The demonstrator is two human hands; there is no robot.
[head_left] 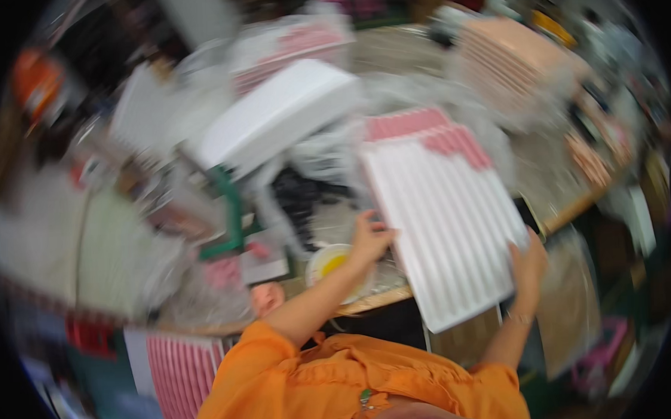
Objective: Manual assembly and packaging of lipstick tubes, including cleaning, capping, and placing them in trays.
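A long white ribbed tray point(448, 227) lies tilted in front of me, its near end jutting past the table edge. Pink strips point(407, 124) fill the grooves at its far end, stepping down along the right side. My right hand point(529, 265) grips the tray's right edge near the close corner. At the opposite edge, the curled fingers of my left hand point(372, 238) hold the tray's side. Beneath my left forearm stands a white bowl point(312, 269) with something yellow in it. Motion blur softens the finger detail.
A white foam block point(283, 114) and a stack of pink-topped trays point(291, 47) stand farther back. Peach-coloured stacked trays point(520, 63) sit at far right. A green-handled metal device point(231, 210) is at left. Black plastic point(305, 203) and clear wrapping lie between. The wooden table edge point(575, 210) runs nearby.
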